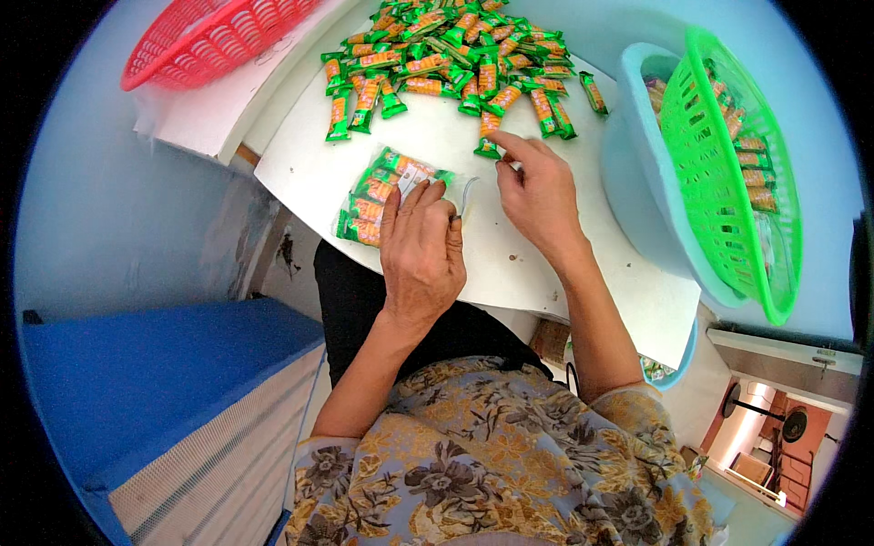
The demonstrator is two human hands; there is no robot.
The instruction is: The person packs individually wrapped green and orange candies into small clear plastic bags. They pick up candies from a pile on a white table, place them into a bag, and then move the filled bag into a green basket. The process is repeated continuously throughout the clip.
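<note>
A clear plastic bag [372,198] with several green-and-orange wrapped snack packets inside lies flat on the white table [307,143]. My left hand [423,252] rests on the bag's right part, its fingers spread over the film. Right of it, my right hand [539,191] has thumb and index finger apart beside the lower end of a single wrapped packet [489,130]; whether they touch it I cannot tell. Beyond both hands is a large heap of the same packets [444,54].
A red plastic basket [205,48] sits on a white ledge [205,123] at the upper left. At the right, a green basket [710,170] holding packets leans in a light blue basin [631,157]. A blue-covered rack [171,368] stands at the lower left.
</note>
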